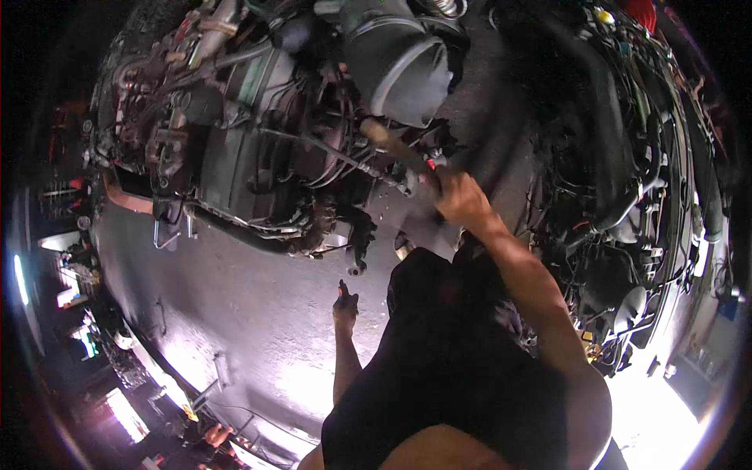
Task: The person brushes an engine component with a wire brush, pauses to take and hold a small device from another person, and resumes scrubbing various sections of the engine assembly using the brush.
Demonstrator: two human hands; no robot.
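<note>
Near the centre of the head view, my right hand (462, 197) is wrapped round the handle of a hammer-like tool (398, 150). Its pale, blurred head points up and left, just below a large grey cylindrical housing (407, 74). Rods and a joint of the machinery (403, 184) lie just left of my right hand. Lower and to the left, my left hand (345, 307) is closed above the grey floor, below a dark bracket (359, 243). A small dark object with a red spot shows at its fingers, too small to name.
A big engine assembly (243, 149) with hoses and pipes fills the upper left. More machinery with cables (619, 204) runs down the right side. Grey floor (258, 313) lies between them. Metal stands (221, 372) are at the lower left, and a person's hand (218, 435) shows near the bottom edge.
</note>
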